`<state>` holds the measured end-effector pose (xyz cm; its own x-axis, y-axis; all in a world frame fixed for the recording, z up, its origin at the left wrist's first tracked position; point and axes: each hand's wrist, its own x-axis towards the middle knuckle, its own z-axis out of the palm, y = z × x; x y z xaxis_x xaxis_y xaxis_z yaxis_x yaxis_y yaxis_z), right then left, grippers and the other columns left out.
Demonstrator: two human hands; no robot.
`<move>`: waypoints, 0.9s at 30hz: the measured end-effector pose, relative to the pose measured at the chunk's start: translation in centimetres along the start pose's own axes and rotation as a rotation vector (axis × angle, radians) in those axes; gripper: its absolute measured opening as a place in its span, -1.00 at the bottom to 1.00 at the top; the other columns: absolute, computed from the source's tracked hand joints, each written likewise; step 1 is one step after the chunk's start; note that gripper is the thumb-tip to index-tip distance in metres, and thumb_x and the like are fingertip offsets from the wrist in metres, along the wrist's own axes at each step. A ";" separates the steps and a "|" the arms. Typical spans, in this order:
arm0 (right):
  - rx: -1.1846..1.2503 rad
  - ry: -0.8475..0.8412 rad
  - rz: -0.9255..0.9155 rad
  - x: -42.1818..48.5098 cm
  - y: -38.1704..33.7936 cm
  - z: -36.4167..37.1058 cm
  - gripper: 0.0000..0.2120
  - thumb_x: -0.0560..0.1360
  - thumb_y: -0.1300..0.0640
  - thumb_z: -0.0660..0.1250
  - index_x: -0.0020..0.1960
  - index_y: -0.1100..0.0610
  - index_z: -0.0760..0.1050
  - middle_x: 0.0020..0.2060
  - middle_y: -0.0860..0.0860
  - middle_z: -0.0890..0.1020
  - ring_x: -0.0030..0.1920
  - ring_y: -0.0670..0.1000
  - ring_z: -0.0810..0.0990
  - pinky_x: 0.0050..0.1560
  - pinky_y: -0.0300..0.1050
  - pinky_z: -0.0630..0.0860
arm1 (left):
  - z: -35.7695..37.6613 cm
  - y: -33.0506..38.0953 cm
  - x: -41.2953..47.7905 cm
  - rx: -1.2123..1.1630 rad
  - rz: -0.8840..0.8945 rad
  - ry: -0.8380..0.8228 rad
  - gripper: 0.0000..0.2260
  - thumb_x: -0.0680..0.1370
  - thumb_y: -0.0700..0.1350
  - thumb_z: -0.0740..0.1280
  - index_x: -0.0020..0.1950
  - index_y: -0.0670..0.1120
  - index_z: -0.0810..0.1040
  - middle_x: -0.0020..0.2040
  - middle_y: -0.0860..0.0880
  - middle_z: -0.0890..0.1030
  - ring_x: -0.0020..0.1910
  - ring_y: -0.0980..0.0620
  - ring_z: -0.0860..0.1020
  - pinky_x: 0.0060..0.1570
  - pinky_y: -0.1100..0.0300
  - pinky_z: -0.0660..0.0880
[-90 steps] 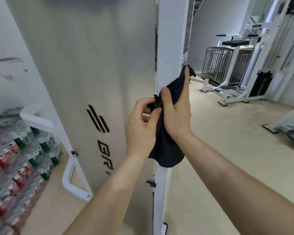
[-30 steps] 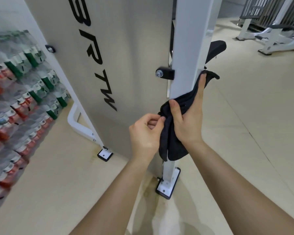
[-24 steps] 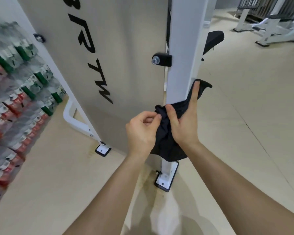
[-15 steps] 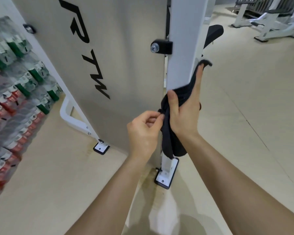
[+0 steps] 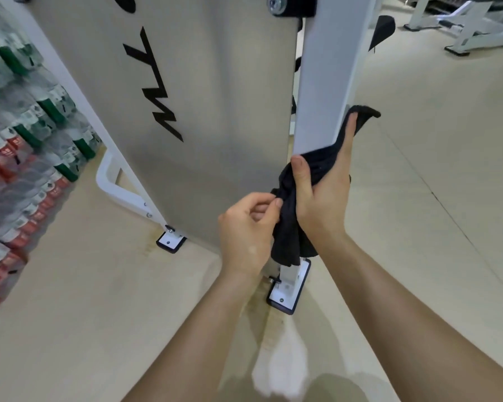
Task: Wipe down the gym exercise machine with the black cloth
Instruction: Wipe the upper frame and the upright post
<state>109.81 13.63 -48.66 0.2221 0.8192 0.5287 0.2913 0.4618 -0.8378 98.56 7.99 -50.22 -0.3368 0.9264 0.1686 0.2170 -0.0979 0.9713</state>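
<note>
In the head view, the black cloth (image 5: pixel 288 236) has slid further down the machine's white post (image 5: pixel 325 82) and now sits just above the foot plate (image 5: pixel 286 297), with the bolted bracket (image 5: pixel 292 5) well above it. The right hand (image 5: pixel 323 195) presses the cloth round the post, thumb and fingers clamped on it. The left hand (image 5: pixel 244 227) pinches the cloth's bunched edge between curled fingers. This downward pass on the post looks nearly finished; the grey panel (image 5: pixel 215 111) beside it probably comes next.

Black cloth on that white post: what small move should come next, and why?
Probably slide the black cloth down the last stretch of the white post to its foot plate. The right hand wraps the cloth round the post just above the base, the left hand pinches its hanging end, and bare post shows below.
</note>
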 end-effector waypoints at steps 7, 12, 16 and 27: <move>-0.071 -0.103 0.237 -7.2 8.3 0.6 -0.07 0.48 -0.11 0.38 0.54 -0.39 -0.25 0.56 -0.09 0.24 0.49 0.00 0.34 0.44 0.16 0.35 | 0.7 -7.9 -2.6 0.030 -0.184 -0.049 -0.87 0.53 -0.16 0.46 -0.16 0.06 0.66 -0.29 0.07 0.69 -0.23 0.04 0.68 -0.04 -0.06 0.63; -0.042 -0.054 0.136 -5.2 7.3 0.7 -0.14 0.55 -0.10 0.31 0.62 -0.09 -0.20 0.55 0.02 0.27 0.47 0.09 0.36 0.42 0.20 0.36 | 0.7 -7.8 -2.1 -0.019 -0.137 -0.038 -0.91 0.54 -0.15 0.45 -0.12 0.03 0.69 -0.25 0.04 0.71 -0.20 0.04 0.69 -0.03 0.04 0.64; -0.022 0.024 0.072 -4.6 7.6 1.4 -0.18 0.56 -0.02 0.29 0.64 0.01 -0.13 0.58 0.01 0.20 0.51 0.07 0.32 0.43 0.22 0.35 | 1.4 -8.1 -1.8 -0.052 -0.102 -0.026 -0.88 0.56 -0.16 0.43 -0.15 0.03 0.68 -0.25 0.06 0.70 -0.21 0.06 0.68 -0.08 0.14 0.62; -0.071 -0.139 0.301 -12.8 16.9 1.8 -0.11 0.53 -0.01 0.32 0.64 -0.02 -0.20 0.57 -0.08 0.23 0.50 -0.09 0.30 0.46 0.03 0.34 | 3.0 -17.1 -4.2 -0.034 -0.229 -0.098 -0.95 0.52 0.02 0.44 -0.08 0.07 0.67 -0.19 0.03 0.72 -0.14 0.03 0.70 -0.01 -0.09 0.64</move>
<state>110.23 11.54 -69.80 0.1806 0.9559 0.2315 0.2973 0.1713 -0.9393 99.02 6.84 -68.01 -0.2824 0.9566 -0.0723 0.1135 0.1081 0.9876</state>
